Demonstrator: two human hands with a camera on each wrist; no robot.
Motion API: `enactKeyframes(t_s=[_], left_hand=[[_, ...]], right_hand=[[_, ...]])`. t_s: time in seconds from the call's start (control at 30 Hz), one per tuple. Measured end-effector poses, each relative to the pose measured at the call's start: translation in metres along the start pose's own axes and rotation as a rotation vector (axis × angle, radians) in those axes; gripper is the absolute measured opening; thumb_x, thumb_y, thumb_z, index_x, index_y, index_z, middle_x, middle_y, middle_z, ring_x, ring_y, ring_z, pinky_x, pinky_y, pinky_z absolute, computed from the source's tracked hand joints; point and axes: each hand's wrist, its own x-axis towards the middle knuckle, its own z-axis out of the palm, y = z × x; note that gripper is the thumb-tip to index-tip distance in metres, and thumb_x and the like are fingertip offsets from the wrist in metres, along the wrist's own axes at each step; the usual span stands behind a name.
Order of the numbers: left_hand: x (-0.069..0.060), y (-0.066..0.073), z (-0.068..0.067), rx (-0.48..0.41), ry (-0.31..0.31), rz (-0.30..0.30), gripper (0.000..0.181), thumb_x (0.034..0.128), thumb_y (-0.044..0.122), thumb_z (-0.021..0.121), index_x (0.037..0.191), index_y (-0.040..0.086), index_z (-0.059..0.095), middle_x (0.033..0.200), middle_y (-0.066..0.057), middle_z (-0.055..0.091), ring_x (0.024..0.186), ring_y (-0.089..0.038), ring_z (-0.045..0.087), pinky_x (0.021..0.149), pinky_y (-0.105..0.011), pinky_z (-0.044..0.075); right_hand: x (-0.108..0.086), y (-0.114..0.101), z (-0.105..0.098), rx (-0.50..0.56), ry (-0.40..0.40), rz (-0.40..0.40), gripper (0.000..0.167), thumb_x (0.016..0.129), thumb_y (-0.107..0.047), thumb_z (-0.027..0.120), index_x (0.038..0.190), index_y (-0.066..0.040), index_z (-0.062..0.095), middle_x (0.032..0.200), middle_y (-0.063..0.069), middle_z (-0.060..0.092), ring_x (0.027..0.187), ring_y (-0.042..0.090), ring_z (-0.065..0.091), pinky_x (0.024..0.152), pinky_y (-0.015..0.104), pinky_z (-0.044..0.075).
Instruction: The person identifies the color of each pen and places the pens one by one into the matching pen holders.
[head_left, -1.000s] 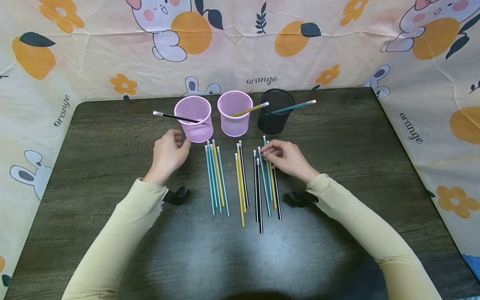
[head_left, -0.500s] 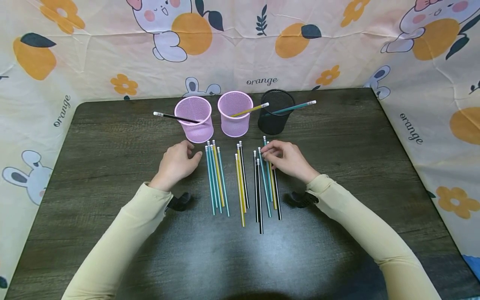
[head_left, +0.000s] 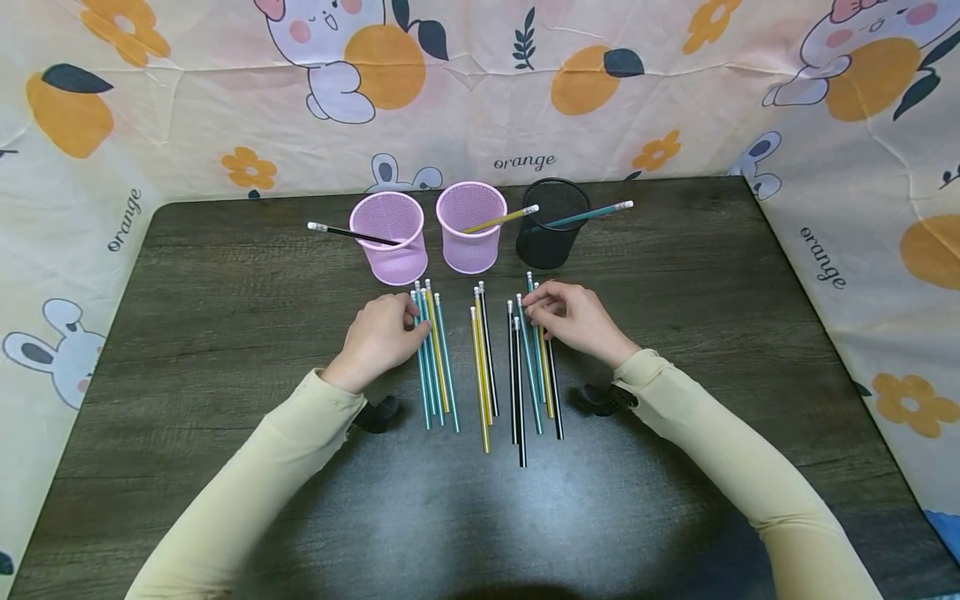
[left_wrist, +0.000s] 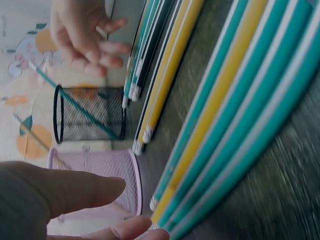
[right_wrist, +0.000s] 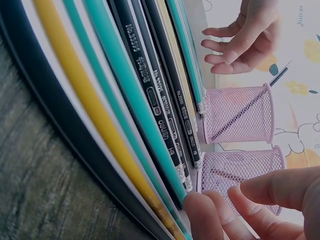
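Note:
My left hand is over the eraser ends of the left bunch of teal and yellow pencils. In the left wrist view its thumb and fingertips are apart, with no pencil pinched between them. My right hand hovers at the eraser ends of the right bunch of black, teal and yellow pencils. Its fingers are loosely bent close to a teal pencil in the right wrist view; whether they touch it I cannot tell. Between the hands lies a middle bunch of yellow and black pencils.
Behind the bunches stand a left pink mesh cup with a black pencil, a middle pink cup with a yellow pencil, and a black cup with a teal pencil. An orange-print cloth borders the dark table.
My left hand has moved right and slightly toward me, from beside the left pink cup to the left bunch's eraser ends. The right hand, cups and pencils have stayed in place.

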Motion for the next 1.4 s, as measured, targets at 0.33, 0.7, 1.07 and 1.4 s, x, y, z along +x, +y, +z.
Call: enactKeyframes(t_s=[0.33,0.7,1.07,1.4], left_hand=[[0.005,0.026,0.01,0.034,-0.044,0.063,0.021,0.0863,0.022,0.064,0.097,0.005,0.065,0.087,-0.008,0.062,0.078,-0.027,0.061,0.063,-0.04,0.048],[0.017,0.047,0.022,0.041,-0.056,0.134,0.013,0.0835,0.018,0.065,0.076,0.007,0.061,0.079,-0.008,0.064,0.075,-0.026,0.06,0.062,-0.039,0.048],[0.03,0.061,0.036,0.076,-0.101,0.117,0.015,0.0816,0.02,0.067,0.081,0.006,0.062,0.082,-0.011,0.066,0.076,-0.029,0.063,0.064,-0.041,0.049],[0.035,0.062,0.044,0.106,-0.106,0.084,0.021,0.0825,0.022,0.069,0.083,0.003,0.061,0.086,-0.015,0.066,0.079,-0.033,0.065,0.067,-0.046,0.051]], right_hand=[[0.003,-0.001,0.0,0.001,-0.005,0.012,0.022,0.092,-0.006,0.052,0.109,-0.001,0.065,0.1,0.016,0.069,0.082,0.026,0.067,0.064,0.035,0.057],[0.003,-0.001,0.001,0.002,0.001,0.019,0.022,0.091,-0.006,0.052,0.109,-0.001,0.065,0.1,0.016,0.069,0.083,0.026,0.067,0.064,0.035,0.057],[0.002,-0.001,0.001,0.004,0.001,0.012,0.022,0.091,-0.005,0.052,0.109,0.0,0.065,0.1,0.016,0.069,0.083,0.027,0.067,0.063,0.034,0.057],[0.002,0.0,0.001,-0.005,0.014,0.018,0.021,0.091,-0.005,0.052,0.107,-0.002,0.066,0.097,0.015,0.07,0.08,0.025,0.067,0.063,0.036,0.057]])
